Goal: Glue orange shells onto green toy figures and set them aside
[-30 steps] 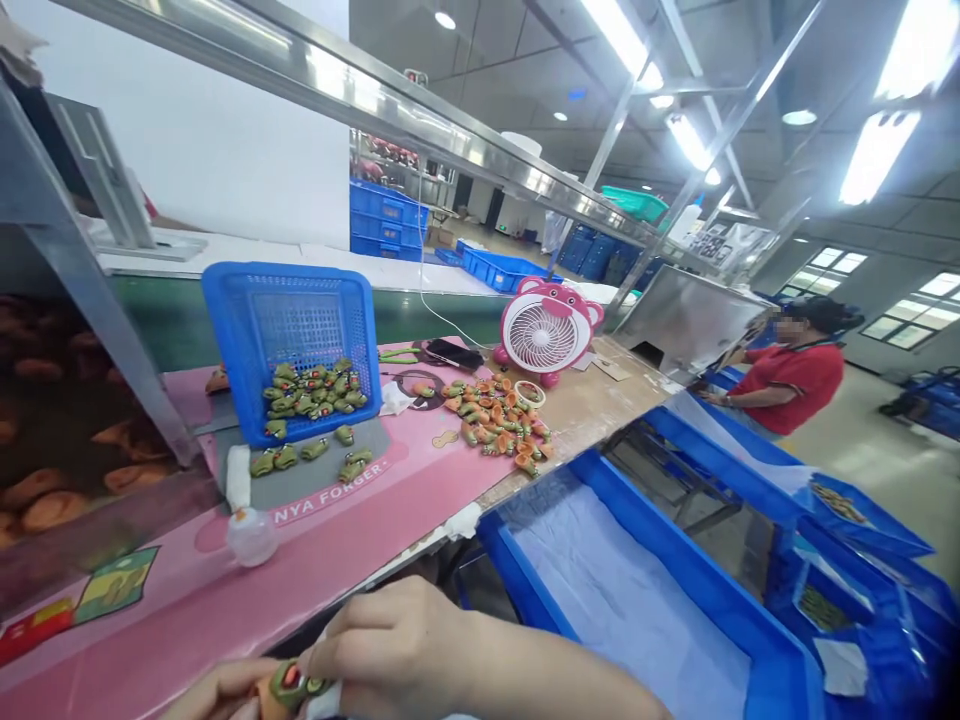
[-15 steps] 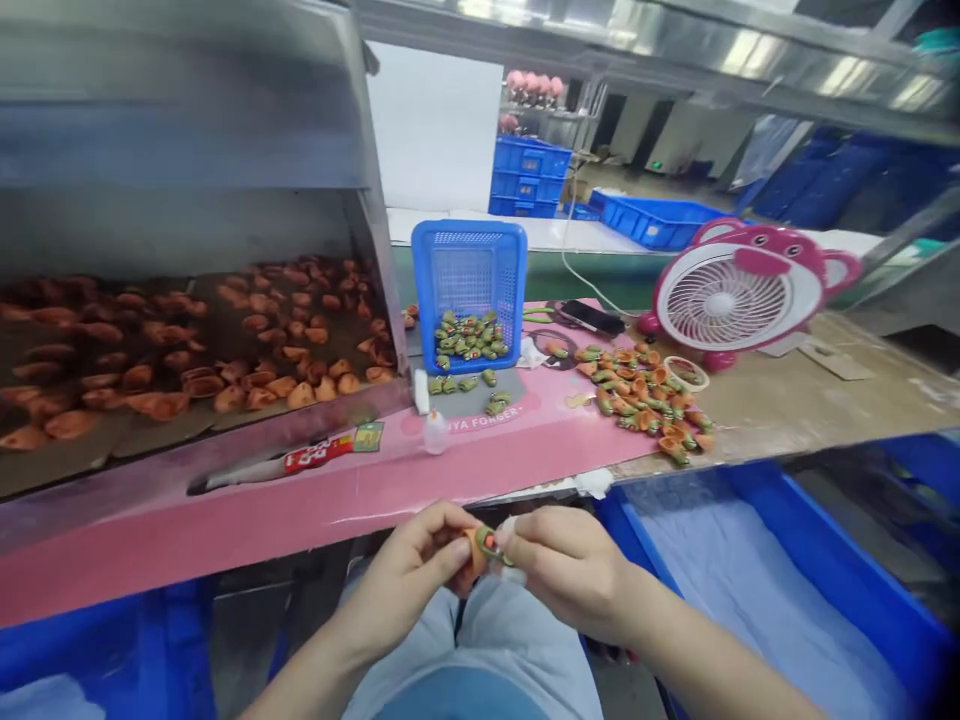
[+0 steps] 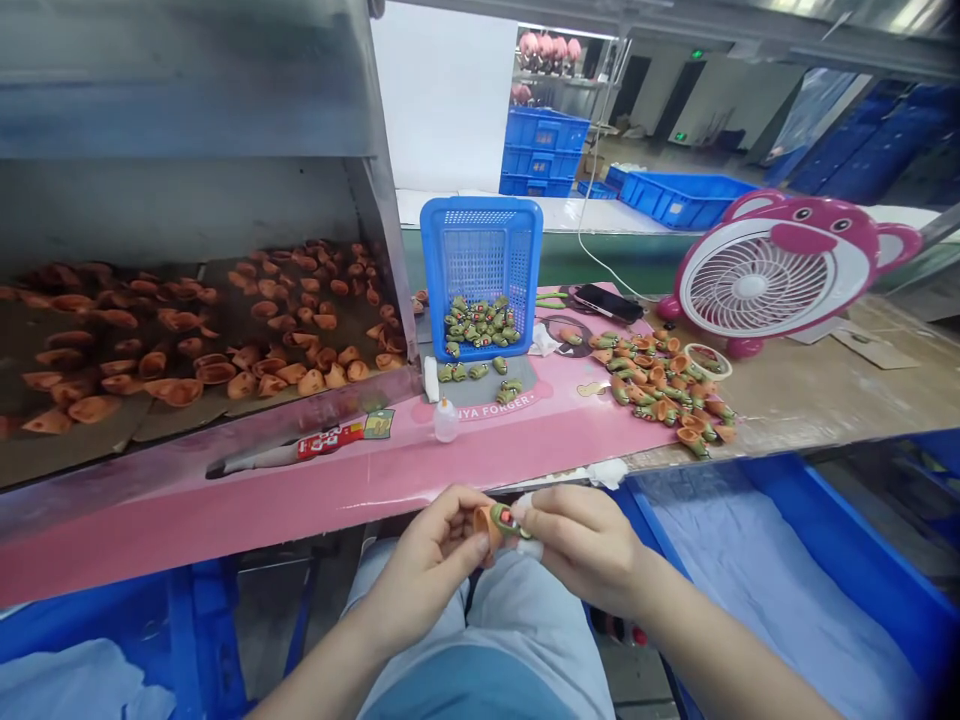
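Over my lap, just off the table's front edge, my left hand [image 3: 439, 560] is closed round the orange end of a small orange and green figure piece [image 3: 491, 524]. The orange end is hollow like a cup, and red and white details show on the green part. From the other side, my right hand [image 3: 589, 545] pinches at the green end. White material [image 3: 529, 548] shows at its fingertips; whether it is tissue or a finger cover I cannot tell. Similar orange and green pieces [image 3: 664, 385] lie heaped on the table at right.
A blue basket [image 3: 481, 215] holds green pieces, with several more on the mat before it. A small clear bottle [image 3: 446, 422] stands nearby. Orange cups fill the metal booth [image 3: 247, 215] at left. A pink fan [image 3: 795, 260], a phone [image 3: 607, 303] and a blue bin [image 3: 810, 540] are at right.
The piece has tipped in my fingers, so more of its hollow orange end shows. Both hands keep their hold. The whole view has shifted slightly with my head.
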`<state>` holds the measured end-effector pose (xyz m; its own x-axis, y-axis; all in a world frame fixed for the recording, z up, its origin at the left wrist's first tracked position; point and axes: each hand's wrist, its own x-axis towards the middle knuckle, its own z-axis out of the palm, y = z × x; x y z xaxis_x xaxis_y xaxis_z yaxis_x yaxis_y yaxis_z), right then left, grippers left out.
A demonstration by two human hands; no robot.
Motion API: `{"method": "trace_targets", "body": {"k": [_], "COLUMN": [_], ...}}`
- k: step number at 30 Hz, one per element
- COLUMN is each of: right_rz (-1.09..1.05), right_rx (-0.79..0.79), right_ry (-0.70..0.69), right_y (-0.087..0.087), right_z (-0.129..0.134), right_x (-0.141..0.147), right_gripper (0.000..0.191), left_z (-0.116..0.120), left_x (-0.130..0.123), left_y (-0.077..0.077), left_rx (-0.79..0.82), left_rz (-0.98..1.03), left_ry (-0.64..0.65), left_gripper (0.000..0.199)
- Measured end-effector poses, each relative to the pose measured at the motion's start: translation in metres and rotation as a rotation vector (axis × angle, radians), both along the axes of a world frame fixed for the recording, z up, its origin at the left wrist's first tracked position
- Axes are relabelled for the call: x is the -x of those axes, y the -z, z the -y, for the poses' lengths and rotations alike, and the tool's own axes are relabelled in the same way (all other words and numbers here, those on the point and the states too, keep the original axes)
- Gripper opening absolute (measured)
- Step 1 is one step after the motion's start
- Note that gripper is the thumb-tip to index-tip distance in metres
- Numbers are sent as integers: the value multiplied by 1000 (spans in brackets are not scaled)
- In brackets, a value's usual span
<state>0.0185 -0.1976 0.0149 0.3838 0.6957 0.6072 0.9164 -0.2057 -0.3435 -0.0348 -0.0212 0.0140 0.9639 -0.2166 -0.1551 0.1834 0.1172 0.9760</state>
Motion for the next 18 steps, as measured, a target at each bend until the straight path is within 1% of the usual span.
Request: {"method": "trace_targets", "body": {"k": [2,4,6,7,9,11,13,15,16,18], "right_rz": [-47,-132,-249,-314,-455,-625,-804,-898,-890,-784], "right_rx": [-30,-88,-160,-192,-240,-267,-277,-268,-257,-227], "right_ry": [42,58,61,66,97,127,128,120,123,121], "right_y": [2,4,5,5,5,6,7,8,8,8], "right_z": [0,-1,-2,-3,-5,-8,-11,-12,-11,-9], "right_x": [-3,-6,-6,-6,-3,0,3,5,5,3], "right_gripper": [26,21,19,19,19,17,16,15,15,13], "left_z": [0,-4,-9,-12,-16,-17,-15,-11,-9,-6], "left_x": [2,6,9,10,12,12,12,11,11,10], "left_y": [1,5,9,11,15,16,14,10,8,3], "left_rx": [-61,-164,-302,-369,-466,-496,-489,-453,-413,-283], "left_rz": [27,90,240,337,519,613,600,493,415,242], "left_ry": [-45,-130,-224,-247,-236,-195,-182,-189,-193,-179], "left_gripper": [14,19,24,26,31,34,31,24,20,13]}}
